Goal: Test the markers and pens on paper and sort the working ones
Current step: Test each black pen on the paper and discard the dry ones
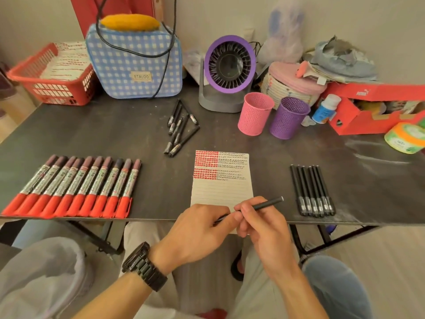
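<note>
So, a black pen [264, 204] is held in both hands at the near edge of the table [115, 139], just over the bottom of the paper [222, 189]. The barrel is pinched by the thumb and fingers of the right hand [262, 224]. The lower end is gripped by the curled fingers of the left hand [200, 229], which has a dark watch [143, 265] strapped on at the wrist. The pen is tilted, with its far end pointed up and to the right. Whether the cap is on can't really be told.

The top part of the paper is filled with red blocks on the left and small black scribbles on the right, and only ruled lines are seen below that.

Off to the left, a row of red-capped markers [76, 187] is laid side by side, touching. On the right, a tidy row of black pens [312, 192] is lined up near the table edge. A looser pile of black pens [181, 127] is scattered further back. A pink cup [255, 113] and a purple cup [288, 118] are stood next to each other, just in front of a purple-rimmed fan [228, 70].
</note>
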